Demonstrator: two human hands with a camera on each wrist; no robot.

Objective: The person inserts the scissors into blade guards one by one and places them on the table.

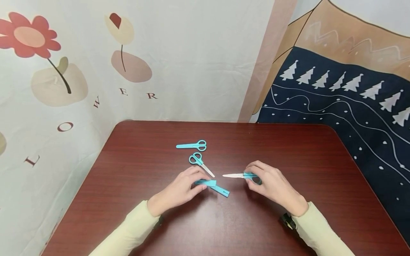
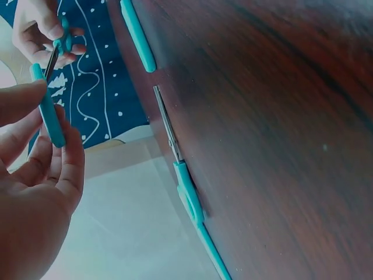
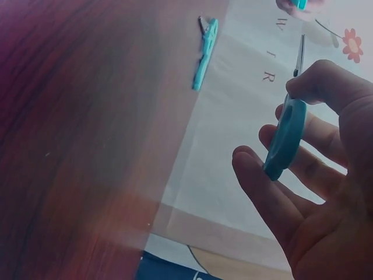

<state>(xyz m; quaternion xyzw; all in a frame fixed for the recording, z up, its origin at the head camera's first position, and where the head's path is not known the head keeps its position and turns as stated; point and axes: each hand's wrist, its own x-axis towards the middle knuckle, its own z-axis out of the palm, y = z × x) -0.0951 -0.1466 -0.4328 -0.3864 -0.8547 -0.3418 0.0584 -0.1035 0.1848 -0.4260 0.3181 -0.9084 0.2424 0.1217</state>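
Observation:
My left hand pinches a light-blue scissors sheath between thumb and fingers; the left wrist view shows this sheath edge-on. Opposite it, my right hand pinches a pair of scissors near the handles. Its bare, closed blades point left towards the sheath, with a gap between them in the head view. In the right wrist view the blue handle hangs below the thumb. Another sheath lies on the table beneath the left hand. Just beyond that hand lie uncovered scissors.
Farther back on the brown table lies a third pair of scissors inside its blue sheath, handles to the right. A printed cloth hangs behind the table's far edge, and a navy tree-patterned one at the right.

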